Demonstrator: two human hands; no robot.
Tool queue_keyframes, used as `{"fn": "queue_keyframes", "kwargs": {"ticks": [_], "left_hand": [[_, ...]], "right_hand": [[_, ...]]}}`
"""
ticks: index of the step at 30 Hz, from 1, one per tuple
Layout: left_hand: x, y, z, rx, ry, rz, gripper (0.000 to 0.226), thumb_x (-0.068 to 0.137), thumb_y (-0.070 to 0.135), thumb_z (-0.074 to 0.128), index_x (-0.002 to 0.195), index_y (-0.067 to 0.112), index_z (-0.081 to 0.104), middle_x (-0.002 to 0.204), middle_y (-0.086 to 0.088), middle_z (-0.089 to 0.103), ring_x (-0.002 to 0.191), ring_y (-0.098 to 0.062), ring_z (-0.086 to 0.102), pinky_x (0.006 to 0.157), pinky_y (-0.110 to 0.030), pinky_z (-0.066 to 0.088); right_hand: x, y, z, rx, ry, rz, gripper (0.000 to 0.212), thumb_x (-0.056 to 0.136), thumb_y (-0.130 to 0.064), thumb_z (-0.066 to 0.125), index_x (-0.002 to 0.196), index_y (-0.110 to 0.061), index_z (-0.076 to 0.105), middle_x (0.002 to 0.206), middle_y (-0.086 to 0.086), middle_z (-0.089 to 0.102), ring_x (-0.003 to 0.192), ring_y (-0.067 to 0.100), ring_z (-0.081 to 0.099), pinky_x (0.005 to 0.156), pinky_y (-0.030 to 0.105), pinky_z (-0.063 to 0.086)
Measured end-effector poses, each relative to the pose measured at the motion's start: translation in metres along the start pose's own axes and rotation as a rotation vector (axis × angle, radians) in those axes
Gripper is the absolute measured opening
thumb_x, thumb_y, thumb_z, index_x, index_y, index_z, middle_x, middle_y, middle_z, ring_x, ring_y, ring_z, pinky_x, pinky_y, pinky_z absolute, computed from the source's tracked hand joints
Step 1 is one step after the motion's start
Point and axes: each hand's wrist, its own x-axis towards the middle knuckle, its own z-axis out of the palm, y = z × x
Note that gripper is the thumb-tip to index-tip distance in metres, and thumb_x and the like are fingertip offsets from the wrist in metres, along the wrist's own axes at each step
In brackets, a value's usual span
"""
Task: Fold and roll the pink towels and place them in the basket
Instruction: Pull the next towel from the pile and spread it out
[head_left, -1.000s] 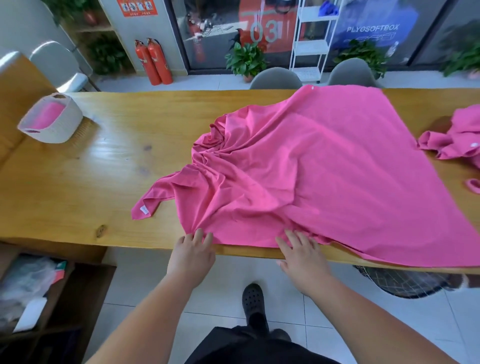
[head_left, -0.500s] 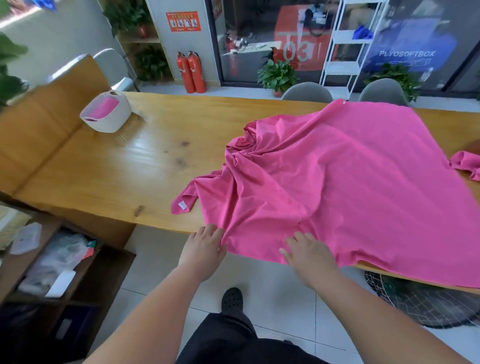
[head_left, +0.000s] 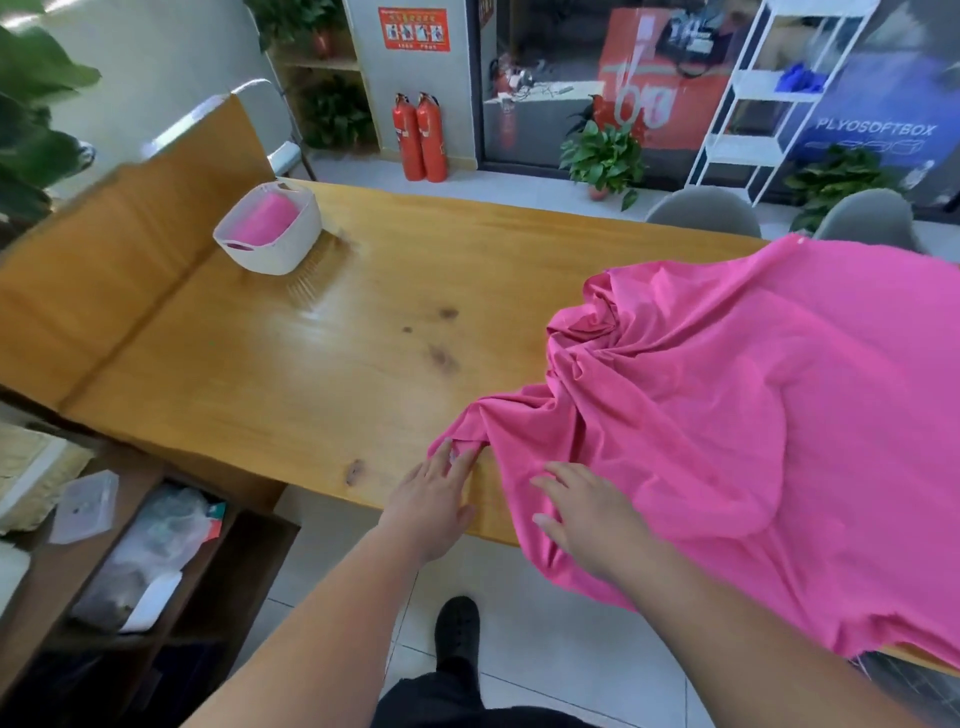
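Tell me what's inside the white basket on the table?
A rolled pink towel lies inside the basket. Whether anything sits under it cannot be seen, because the towel and the basket's wall cover the bottom.

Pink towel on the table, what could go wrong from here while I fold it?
The pink towel hangs over the near edge of the table by your right hand; it could slide to the floor. It is bunched in creases above your left hand, so folding now might trap wrinkles and give a lumpy roll.
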Motion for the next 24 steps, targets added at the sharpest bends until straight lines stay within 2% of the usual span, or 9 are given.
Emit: {"fn": "queue_keyframes", "kwargs": {"ticks": [4,9,12,14,16,18,20,22,24], "left_hand": [[0.023,-0.062,-0.008,0.051,0.045,0.022,0.081,0.102,0.047,0.049,0.167,0.025,0.006,0.174,-0.006,0.017,0.159,-0.023,0.024,0.13,-0.041,0.02],[0.055,-0.141,-0.028,0.118,0.075,-0.02,0.084,0.103,0.048,0.045,0.169,0.016,0.003,0.174,-0.006,0.02,0.159,-0.021,0.025,0.129,-0.043,0.021],[0.071,-0.165,-0.038,0.116,0.094,-0.084,0.07,0.103,0.047,0.038,0.163,0.014,0.029,0.166,-0.01,0.037,0.152,-0.026,0.037,0.124,-0.045,0.03],[0.078,-0.161,-0.047,0.14,0.142,-0.083,0.057,0.098,0.045,0.033,0.142,0.014,0.052,0.141,-0.012,0.057,0.13,-0.034,0.056,0.106,-0.047,0.045],[0.083,-0.149,-0.053,0.208,0.178,0.029,0.05,0.095,0.04,0.035,0.13,0.014,0.059,0.124,-0.011,0.063,0.114,-0.035,0.06,0.095,-0.047,0.049],[0.087,-0.14,-0.049,0.21,0.219,0.212,0.051,0.095,0.037,0.039,0.134,0.014,0.062,0.134,-0.012,0.063,0.123,-0.035,0.059,0.102,-0.049,0.05],[0.091,-0.137,-0.041,0.188,0.229,0.323,0.049,0.097,0.037,0.043,0.135,0.015,0.065,0.138,-0.01,0.065,0.125,-0.032,0.061,0.105,-0.049,0.052],[0.094,-0.138,-0.034,0.196,0.274,0.328,0.038,0.098,0.034,0.044,0.121,0.015,0.068,0.114,-0.008,0.074,0.098,-0.03,0.07,0.089,-0.045,0.053],[0.094,-0.139,-0.035,0.213,0.335,0.314,0.026,0.097,0.03,0.044,0.1,0.015,0.064,0.078,-0.004,0.071,0.062,-0.029,0.065,0.07,-0.04,0.042]], "right_hand": [[0.045,-0.027,0.011,-0.053,-0.021,0.196,0.068,0.103,-0.06,0.045,0.161,-0.026,0.032,0.158,0.005,0.04,0.142,0.027,0.042,0.113,0.046,0.042],[0.076,-0.042,0.017,-0.176,0.054,0.379,0.069,0.101,-0.068,0.038,0.153,-0.023,0.043,0.142,0.007,0.05,0.125,0.029,0.052,0.102,0.047,0.048],[0.09,-0.051,0.02,-0.213,0.079,0.403,0.066,0.1,-0.069,0.039,0.146,-0.024,0.05,0.138,0.008,0.051,0.123,0.031,0.051,0.1,0.048,0.046],[0.098,-0.061,0.019,-0.22,0.094,0.383,0.06,0.099,-0.067,0.045,0.138,-0.023,0.058,0.134,0.008,0.052,0.122,0.031,0.05,0.1,0.05,0.045],[0.105,-0.071,0.021,-0.185,0.095,0.329,0.056,0.095,-0.063,0.053,0.134,-0.023,0.061,0.135,0.007,0.053,0.123,0.031,0.049,0.102,0.051,0.046],[0.109,-0.075,0.025,-0.126,0.077,0.267,0.059,0.095,-0.062,0.051,0.14,-0.025,0.057,0.137,0.002,0.054,0.123,0.029,0.051,0.101,0.049,0.049],[0.111,-0.076,0.023,-0.114,0.086,0.184,0.058,0.097,-0.063,0.039,0.135,-0.025,0.061,0.124,-0.002,0.061,0.111,0.026,0.057,0.093,0.046,0.052],[0.111,-0.076,0.015,-0.112,0.048,0.091,0.056,0.098,-0.063,0.027,0.122,-0.027,0.064,0.107,-0.005,0.067,0.099,0.024,0.062,0.086,0.043,0.051],[0.112,-0.074,0.008,-0.094,-0.007,0.036,0.053,0.1,-0.063,0.025,0.115,-0.03,0.063,0.1,-0.005,0.07,0.096,0.024,0.066,0.084,0.042,0.049]]}}
